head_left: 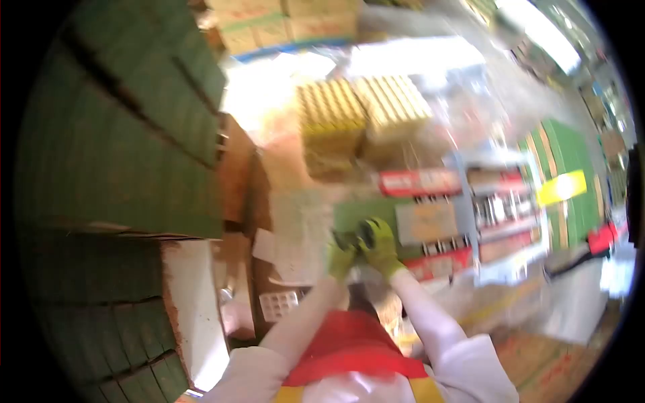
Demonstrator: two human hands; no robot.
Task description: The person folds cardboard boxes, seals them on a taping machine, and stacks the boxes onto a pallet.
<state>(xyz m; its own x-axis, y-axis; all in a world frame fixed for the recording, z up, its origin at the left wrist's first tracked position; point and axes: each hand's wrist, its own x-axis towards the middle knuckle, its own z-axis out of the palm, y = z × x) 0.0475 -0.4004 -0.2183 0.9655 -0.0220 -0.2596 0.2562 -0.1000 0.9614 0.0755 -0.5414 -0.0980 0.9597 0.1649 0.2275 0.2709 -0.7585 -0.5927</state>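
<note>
As the left hand (341,254) and right hand (380,244) crowd close together at the near edge of a green box (363,209), all eyes go to the middle of the floor! Both are gloved in yellow-green; the right's fingers look bent, the left's are a blur, and I cannot tell how far either is open or whether it has a grip.

And where's that box? Right in front of the red apron (359,346), next to a brown panel (426,223) between the red rails (418,182) of the machine. Whether the panel belongs to the box, I can't say.

So how far along are we? Mid-job, I'd judge: the box is in place at the machine's end, but it doesn't look clear of the rails. Beyond them stands green stock (568,144) with brown strips, a yellow sheet (563,188) across it; that looks like the finished side. Plenty left, perhaps: two yellow stacks (332,107) wait up ahead, contents too blurred to call, and a white tray (279,305) lies near the left forearm.
</note>
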